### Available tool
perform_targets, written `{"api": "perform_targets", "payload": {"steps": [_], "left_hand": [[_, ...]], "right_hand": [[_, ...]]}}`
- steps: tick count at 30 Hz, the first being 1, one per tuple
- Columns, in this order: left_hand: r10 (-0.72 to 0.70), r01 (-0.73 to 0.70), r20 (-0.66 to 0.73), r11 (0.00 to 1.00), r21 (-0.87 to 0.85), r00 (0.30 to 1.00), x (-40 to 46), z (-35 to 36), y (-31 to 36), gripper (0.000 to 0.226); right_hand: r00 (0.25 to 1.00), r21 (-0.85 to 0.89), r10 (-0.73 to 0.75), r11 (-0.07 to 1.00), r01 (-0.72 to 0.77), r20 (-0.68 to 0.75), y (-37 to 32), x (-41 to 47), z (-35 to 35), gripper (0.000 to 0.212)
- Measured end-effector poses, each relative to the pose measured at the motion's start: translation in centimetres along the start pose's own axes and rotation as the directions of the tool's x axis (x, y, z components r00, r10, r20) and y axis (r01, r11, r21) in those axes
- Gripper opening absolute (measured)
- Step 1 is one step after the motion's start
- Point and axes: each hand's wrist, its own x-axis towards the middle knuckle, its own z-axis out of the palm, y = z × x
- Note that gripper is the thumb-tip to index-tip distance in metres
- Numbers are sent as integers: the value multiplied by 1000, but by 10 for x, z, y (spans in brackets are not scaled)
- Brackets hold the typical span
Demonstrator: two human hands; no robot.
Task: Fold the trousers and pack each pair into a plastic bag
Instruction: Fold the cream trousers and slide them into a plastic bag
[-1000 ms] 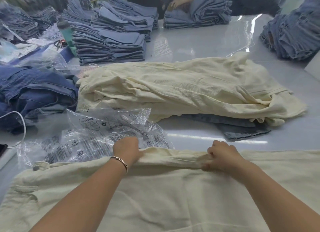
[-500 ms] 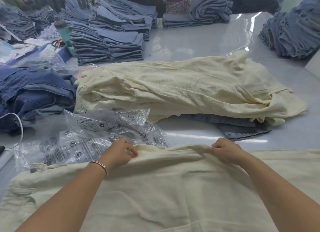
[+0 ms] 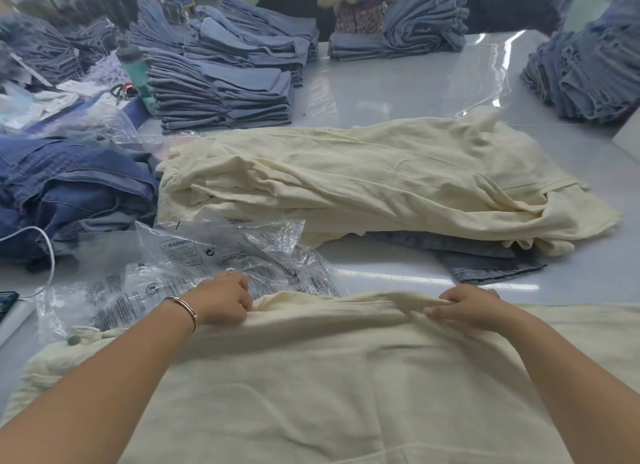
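A pair of cream trousers point(image 3: 329, 377) lies spread across the near part of the table, its waist button at the left. My left hand point(image 3: 223, 299) grips the far edge of the cloth, fingers curled into it. My right hand point(image 3: 467, 307) pinches the same raised edge further right, and the fabric is stretched between the two hands. A heap of clear plastic bags point(image 3: 194, 266) with printed warnings lies just beyond my left hand.
A pile of cream trousers point(image 3: 363, 183) lies mid-table over grey jeans point(image 3: 485, 259). Loose blue jeans point(image 3: 69, 193) are at the left, a stack of folded jeans point(image 3: 221, 96) stands behind, more at the far right point(image 3: 588, 75). A white cable point(image 3: 48, 248) and phone point(image 3: 5, 304) lie at the left edge.
Both hands have moved apart along the far edge of the trousers, the right hand further right, pulling the fabric taut. The piles have not moved.
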Motion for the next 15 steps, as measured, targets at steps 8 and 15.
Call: {"api": "perform_targets", "payload": {"steps": [8, 15], "left_hand": [[-127, -46, -229, 779, -625, 965, -10, -3, -7, 43], [-222, 15, -174, 657, -754, 959, 0, 9, -12, 39]], "right_hand": [[987, -233, 37, 970, -73, -157, 13, 5, -6, 44], [990, 21, 134, 991, -133, -54, 19, 0, -14, 53]]}}
